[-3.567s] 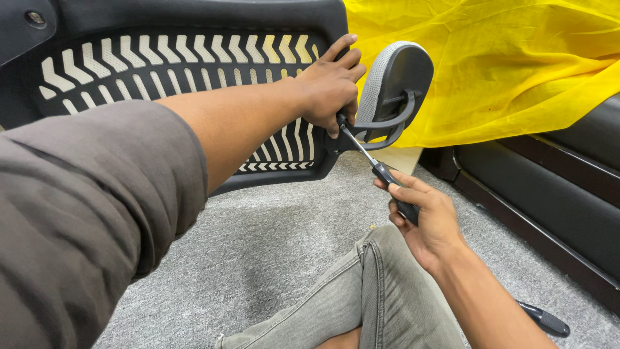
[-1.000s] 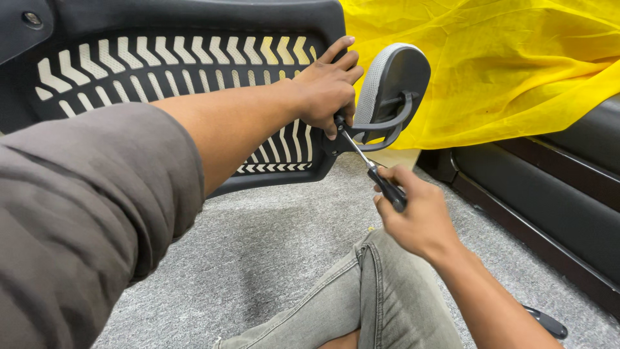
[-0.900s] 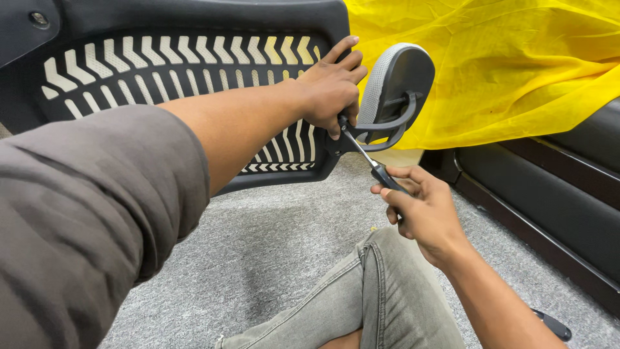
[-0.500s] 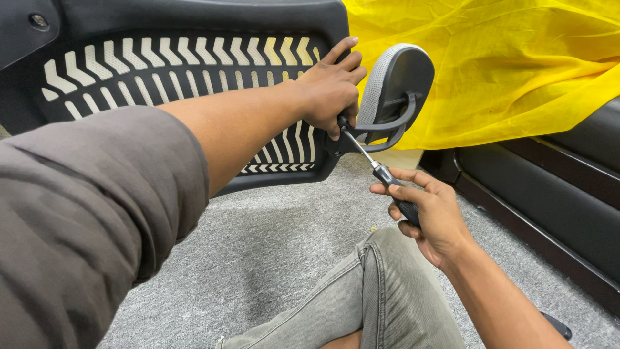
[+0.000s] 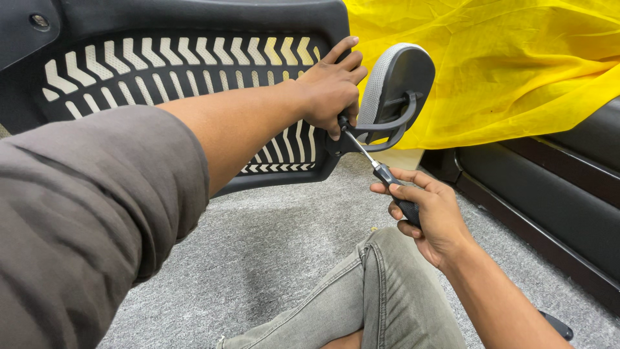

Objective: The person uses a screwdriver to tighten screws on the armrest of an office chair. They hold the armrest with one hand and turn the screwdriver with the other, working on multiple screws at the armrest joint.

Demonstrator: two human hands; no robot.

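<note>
- Head view, nearest: a bent knee in grey jeans rests on the grey carpet.
- The right hand is wrapped around the black handle of a screwdriver; compared with half a second ago the grip looks about the same, the hand barely shifted.
- The screwdriver's shaft slants up-left to the joint below the grey armrest pad.
- The left hand, fingers spread, presses on the edge of the black slotted chair back, as before.
- Behind, a yellow cloth drapes over black furniture.
</note>
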